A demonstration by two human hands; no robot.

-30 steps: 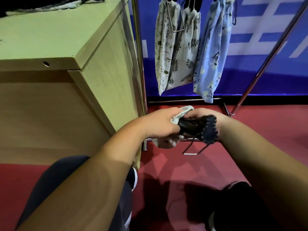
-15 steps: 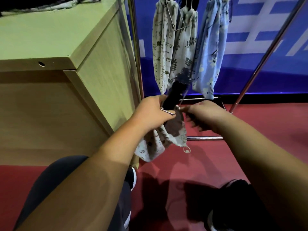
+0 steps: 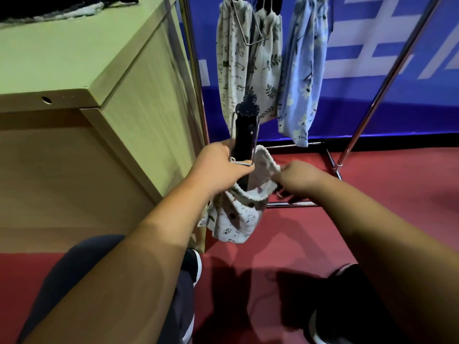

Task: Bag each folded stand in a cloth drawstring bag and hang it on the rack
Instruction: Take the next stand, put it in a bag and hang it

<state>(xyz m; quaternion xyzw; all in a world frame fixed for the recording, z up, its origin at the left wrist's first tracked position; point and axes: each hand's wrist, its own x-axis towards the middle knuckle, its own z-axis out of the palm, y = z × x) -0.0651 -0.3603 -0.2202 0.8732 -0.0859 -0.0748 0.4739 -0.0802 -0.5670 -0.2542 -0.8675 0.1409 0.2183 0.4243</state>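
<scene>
Poster: Stand question, what does the folded black stand with the silver wire frame [image 3: 244, 135] look like right now, and where is it?

Reply: It's a slim black bar, upright, with a knobbly black head on top and thin silver wire running down both sides to a loop at the bottom. Its lower end sits inside the mouth of the white cloth drawstring bag with little dark prints [image 3: 236, 219], and most of it pokes out above. The left hand [image 3: 218, 167] is wrapped round it just above the bag. The right hand [image 3: 298, 176] pinches the bag's far rim, so the mouth gapes.

Poster: Any brand or text?

Reply: I can't make out any on the stand. The blue banner [image 3: 372, 100] behind has big white shapes, cut off, can't read them.

Poster: What about the other bags?

Reply: Three hang on the chrome rack [image 3: 196, 78]: a cream bag with small drawings [image 3: 229, 70], a cream leaf-print bag [image 3: 267, 78] and a light blue flowery bag [image 3: 303, 78]. Their necks are gathered, with something black sticking out of the cream two and a wire loop showing between them. I can't see what's inside. The pale wooden table [image 3: 74, 58] stands just beside the rack, on the red floor [image 3: 397, 194].
</scene>
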